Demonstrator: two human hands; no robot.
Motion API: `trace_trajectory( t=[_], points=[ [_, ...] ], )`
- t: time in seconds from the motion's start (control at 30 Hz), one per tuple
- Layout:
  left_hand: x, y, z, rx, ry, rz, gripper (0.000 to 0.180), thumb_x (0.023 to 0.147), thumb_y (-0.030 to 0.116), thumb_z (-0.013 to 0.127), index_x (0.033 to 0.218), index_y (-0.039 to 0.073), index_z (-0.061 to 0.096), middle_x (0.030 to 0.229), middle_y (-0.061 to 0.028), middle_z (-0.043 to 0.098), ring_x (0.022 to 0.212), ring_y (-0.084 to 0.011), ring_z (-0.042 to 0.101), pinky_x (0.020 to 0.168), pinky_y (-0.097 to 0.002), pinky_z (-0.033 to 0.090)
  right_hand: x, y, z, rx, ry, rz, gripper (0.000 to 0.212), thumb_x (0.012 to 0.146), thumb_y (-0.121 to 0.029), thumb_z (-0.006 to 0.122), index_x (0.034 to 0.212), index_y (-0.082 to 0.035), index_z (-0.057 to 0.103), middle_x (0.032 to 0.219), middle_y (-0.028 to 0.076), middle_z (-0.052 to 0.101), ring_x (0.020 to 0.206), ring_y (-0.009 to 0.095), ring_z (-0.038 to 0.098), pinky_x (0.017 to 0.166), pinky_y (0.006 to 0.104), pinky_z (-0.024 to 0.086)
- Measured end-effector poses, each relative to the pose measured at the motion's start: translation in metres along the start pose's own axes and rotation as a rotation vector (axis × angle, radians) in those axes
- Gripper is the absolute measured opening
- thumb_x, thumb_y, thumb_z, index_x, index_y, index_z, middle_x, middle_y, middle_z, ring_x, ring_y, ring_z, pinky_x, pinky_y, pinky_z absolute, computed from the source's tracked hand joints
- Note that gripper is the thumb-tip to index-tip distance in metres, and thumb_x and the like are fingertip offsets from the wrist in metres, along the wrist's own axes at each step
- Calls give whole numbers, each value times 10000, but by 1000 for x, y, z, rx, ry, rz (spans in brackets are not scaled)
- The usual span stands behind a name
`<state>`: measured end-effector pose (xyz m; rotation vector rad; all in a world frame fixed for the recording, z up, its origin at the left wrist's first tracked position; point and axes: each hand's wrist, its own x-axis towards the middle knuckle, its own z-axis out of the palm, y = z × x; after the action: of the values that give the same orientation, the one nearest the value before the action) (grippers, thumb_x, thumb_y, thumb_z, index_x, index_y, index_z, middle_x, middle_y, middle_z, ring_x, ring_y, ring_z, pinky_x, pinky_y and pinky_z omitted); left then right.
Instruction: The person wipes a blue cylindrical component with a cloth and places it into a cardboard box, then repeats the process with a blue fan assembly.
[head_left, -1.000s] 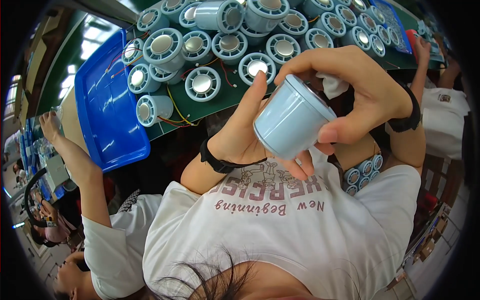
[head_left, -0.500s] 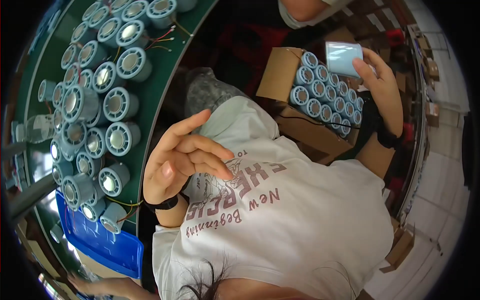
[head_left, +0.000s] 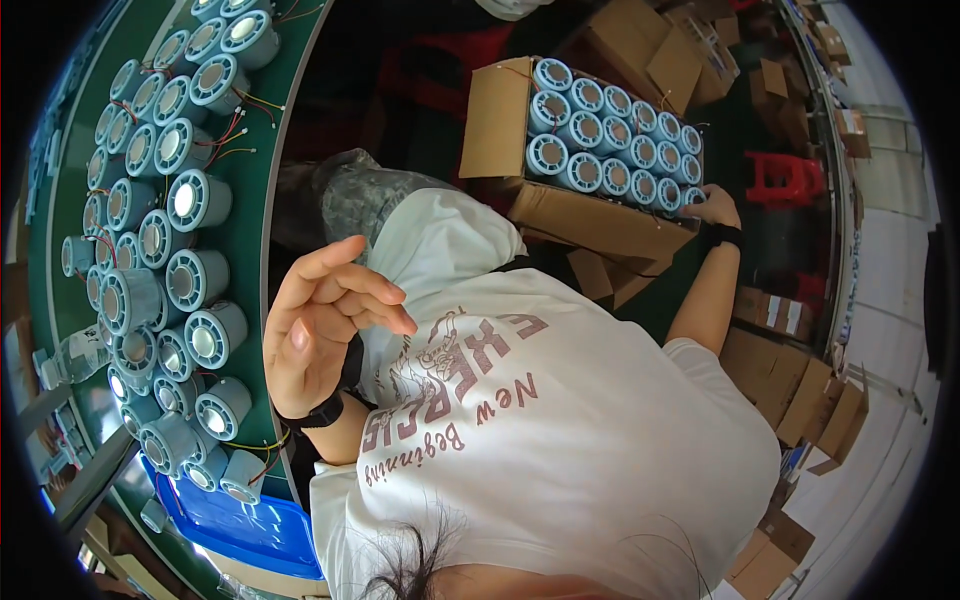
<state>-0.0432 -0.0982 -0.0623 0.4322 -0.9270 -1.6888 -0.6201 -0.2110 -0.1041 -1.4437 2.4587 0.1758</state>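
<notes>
My right hand [head_left: 714,208] reaches down at the right corner of an open cardboard box [head_left: 590,220]. Its fingers close round the side of a light-blue cylindrical motor [head_left: 692,197], with the fingertips partly hidden. Rows of matching motors [head_left: 615,133] stand packed in the box, their round vented ends facing up. In front of my shirt, my left hand [head_left: 322,325] is raised with nothing in it, fingers apart and slightly bent. It is nearest the edge of a green table [head_left: 245,190], where many more such motors [head_left: 195,280] stand crowded together.
A blue plastic tray [head_left: 240,530] sits at the table's near end, beside a clear plastic bottle [head_left: 75,357]. Red stools [head_left: 785,178] and cardboard boxes [head_left: 790,380] stand to the right and beyond. Thin wires [head_left: 230,140] trail from several motors.
My right hand has lowered the motor from above the box to its right corner. My left hand stays raised. The view has shifted, and another hand at lower left has gone out of sight.
</notes>
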Motion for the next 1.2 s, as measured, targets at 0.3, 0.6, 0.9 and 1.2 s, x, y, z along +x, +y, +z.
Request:
trace_trajectory(
  t=[0.3, 0.6, 0.9, 1.2],
  points=[
    [-7, 12, 1, 50, 249, -7, 614, 972, 376, 497, 1375, -71, 372, 1104, -222, 603, 927, -317, 650, 834, -397, 521, 47, -42, -23, 109, 212, -381, 603, 657, -55, 741, 1239, -23, 587, 1058, 256, 658, 1012, 388, 640, 858, 404, 508],
    [-29, 26, 8, 80, 306, 90, 517, 996, 280, 505, 1387, -40, 395, 1147, -179, 599, 993, -252, 631, 888, -355, 492, -176, -399, -89, 533, 322, -1651, 240, 833, 0, 666, 1072, -21, 668, 1045, 117, 639, 931, 253, 631, 816, 322, 500],
    [-52, 33, 6, 124, 383, 145, 469, 1000, 200, 504, 1399, -24, 396, 1182, -128, 579, 1040, -206, 601, 932, -334, 455, -285, -652, -95, 573, 207, -2323, 259, 850, -111, 638, 1098, -38, 655, 1023, 129, 672, 876, 249, 641, 708, 331, 495],
    [-77, 31, 20, 199, 481, 186, 459, 1006, 212, 516, 1413, 31, 406, 1176, -88, 565, 1057, -149, 560, 936, -307, 447, -310, -890, 22, -596, 86, -2127, 898, 554, -194, 849, 1380, -142, 500, 1289, 182, 589, 1164, 346, 574, 983, 390, 464]
  ],
)
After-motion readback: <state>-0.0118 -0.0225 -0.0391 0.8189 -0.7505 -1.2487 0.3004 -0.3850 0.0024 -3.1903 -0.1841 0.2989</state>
